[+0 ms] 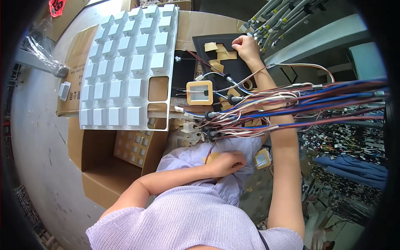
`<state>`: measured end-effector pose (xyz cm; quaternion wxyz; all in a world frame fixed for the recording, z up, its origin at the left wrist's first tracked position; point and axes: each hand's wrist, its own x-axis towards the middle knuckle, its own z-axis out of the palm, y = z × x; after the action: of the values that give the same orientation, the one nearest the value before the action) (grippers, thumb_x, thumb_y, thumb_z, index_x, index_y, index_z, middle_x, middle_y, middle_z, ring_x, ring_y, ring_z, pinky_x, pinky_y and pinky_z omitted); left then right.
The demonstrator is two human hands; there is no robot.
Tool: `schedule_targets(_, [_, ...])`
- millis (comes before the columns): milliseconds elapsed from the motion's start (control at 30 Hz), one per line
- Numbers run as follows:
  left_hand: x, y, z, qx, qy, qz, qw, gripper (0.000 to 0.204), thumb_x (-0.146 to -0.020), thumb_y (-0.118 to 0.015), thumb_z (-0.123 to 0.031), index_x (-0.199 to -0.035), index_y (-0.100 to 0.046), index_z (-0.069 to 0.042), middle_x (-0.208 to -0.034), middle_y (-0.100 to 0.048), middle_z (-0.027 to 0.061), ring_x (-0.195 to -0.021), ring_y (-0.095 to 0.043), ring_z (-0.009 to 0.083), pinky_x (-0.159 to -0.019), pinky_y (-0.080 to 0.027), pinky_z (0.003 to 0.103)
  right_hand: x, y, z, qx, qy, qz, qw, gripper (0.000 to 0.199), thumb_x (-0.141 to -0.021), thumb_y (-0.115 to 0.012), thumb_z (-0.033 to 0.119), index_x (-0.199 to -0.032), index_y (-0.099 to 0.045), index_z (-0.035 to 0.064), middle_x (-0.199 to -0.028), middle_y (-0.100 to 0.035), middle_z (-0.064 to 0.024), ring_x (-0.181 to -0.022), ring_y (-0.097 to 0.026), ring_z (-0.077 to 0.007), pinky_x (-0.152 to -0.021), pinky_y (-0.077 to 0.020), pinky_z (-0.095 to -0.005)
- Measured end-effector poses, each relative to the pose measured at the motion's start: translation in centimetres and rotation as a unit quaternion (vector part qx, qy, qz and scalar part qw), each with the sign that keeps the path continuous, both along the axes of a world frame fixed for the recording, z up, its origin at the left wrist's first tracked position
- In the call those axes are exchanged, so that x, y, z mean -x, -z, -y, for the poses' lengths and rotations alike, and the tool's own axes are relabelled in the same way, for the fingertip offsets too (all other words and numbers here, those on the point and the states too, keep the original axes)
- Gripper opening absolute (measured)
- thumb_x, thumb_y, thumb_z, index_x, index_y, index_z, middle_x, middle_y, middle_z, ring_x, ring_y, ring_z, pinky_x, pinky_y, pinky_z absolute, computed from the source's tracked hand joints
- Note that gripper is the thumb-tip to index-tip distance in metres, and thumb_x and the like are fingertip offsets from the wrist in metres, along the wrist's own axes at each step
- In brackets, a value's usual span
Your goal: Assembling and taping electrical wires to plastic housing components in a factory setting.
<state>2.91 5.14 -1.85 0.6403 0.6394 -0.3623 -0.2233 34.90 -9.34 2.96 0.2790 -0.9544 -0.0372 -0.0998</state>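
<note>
My left hand [227,163] is closed in front of my lap, slightly blurred, on a thin wire [248,167]. That wire runs right to a small white square part with a tan border [262,159]. Reaching far forward, my right hand [247,47] is closed with fingertips pinched over the edge of a black tray [246,66]; what they hold, if anything, I cannot make out. Tan paper squares [225,55] lie on the tray beside it. Nearer, another white square part with a tan frame [200,93] lies beside wire ends.
A bundle of coloured wires [291,100] crosses over my right forearm from the right. A large white moulded tray [146,93] of raised squares stands at left, above an open cardboard box [100,179]. More cables [283,18] hang at the upper right.
</note>
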Motion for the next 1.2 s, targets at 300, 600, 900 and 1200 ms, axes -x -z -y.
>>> schedule_targets(300, [-0.5, 0.2, 0.1, 0.006, 0.015, -0.006, 1.0, 0.01, -0.079, -0.063, -0.006, -0.088, -0.059, -0.003, -0.084, -0.057, 0.0106, -0.078, -0.058, 0.0299, -0.068, -0.046, 0.037, -1.5, -1.5, -2.2, 0.214, -0.016, -0.064, 0.975, 0.013, -0.073, -0.075, 0.015, -0.08, -0.071, 0.0054, -0.089, -0.068, -0.019, -0.086, -0.067, -0.0329, -0.078, -0.0532, -0.0413])
schedule_targets(600, [-0.5, 0.0, 0.0, 0.008, 0.017, -0.008, 1.0, 0.01, -0.075, -0.063, -0.006, -0.083, -0.058, -0.003, -0.084, -0.059, 0.0109, -0.079, -0.059, 0.032, -0.07, -0.047, 0.04, -0.7, -0.6, -1.1, 0.211, -0.012, -0.003, 0.977, 0.012, -0.074, -0.074, 0.019, -0.078, -0.073, 0.0077, -0.088, -0.068, -0.0153, -0.086, -0.066, -0.0305, -0.077, -0.0534, -0.0387])
schedule_targets(900, [-0.5, 0.1, 0.9, 0.02, 0.027, 0.017, 0.999, 0.011, -0.077, -0.065, -0.006, -0.087, -0.06, -0.004, -0.082, -0.058, 0.0101, -0.076, -0.059, 0.0294, -0.067, -0.046, 0.038, -3.3, -2.7, 0.5, 0.242, -0.043, -0.132, 0.96, 0.014, -0.071, -0.078, 0.023, -0.08, -0.074, 0.013, -0.086, -0.071, -0.0119, -0.083, -0.069, -0.0266, -0.076, -0.054, -0.0374])
schedule_targets(1200, [-1.0, -0.3, 0.1, 0.009, 0.029, -0.012, 0.999, 0.01, -0.075, -0.064, -0.006, -0.083, -0.059, -0.002, -0.084, -0.06, 0.0112, -0.078, -0.06, 0.031, -0.069, -0.048, 0.038, 1.3, -1.1, -1.6, 0.24, -0.089, 0.116, 0.96, 0.017, -0.074, -0.068, 0.017, -0.077, -0.057, 0.0045, -0.083, -0.062, -0.0114, -0.079, -0.062, -0.0317, -0.071, -0.0506, -0.0408])
